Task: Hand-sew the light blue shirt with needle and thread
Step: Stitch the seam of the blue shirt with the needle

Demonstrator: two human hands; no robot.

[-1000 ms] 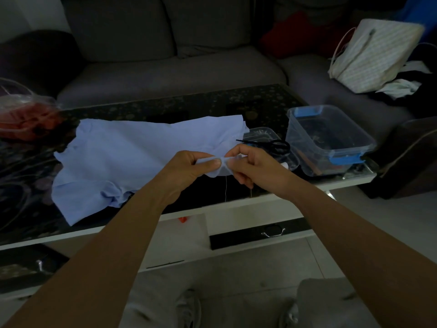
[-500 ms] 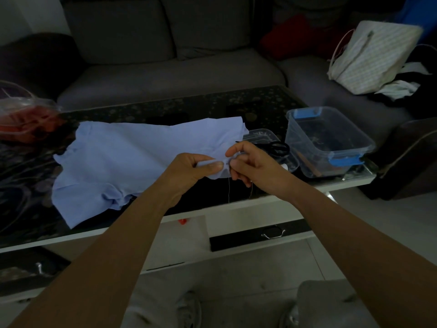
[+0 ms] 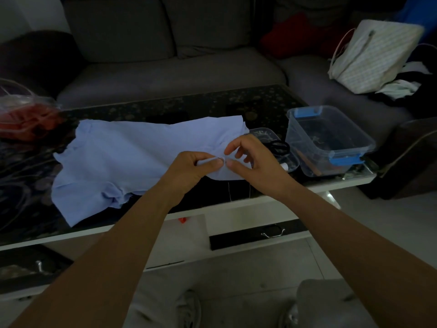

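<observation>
The light blue shirt [image 3: 123, 157] is lying spread on the table [image 3: 236, 102]. The left hand [image 3: 189, 169] is pinching its near edge into a fold, likely steadying it for stitching. The right hand [image 3: 257, 162] is working just beside it, grip indiscernible, thread [image 3: 229, 192] dangling below.

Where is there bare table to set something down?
Bare: the strip of table behind the shirt, and the left end between bag and front edge. Crowded: right end, with tray, scissors and bin.
</observation>
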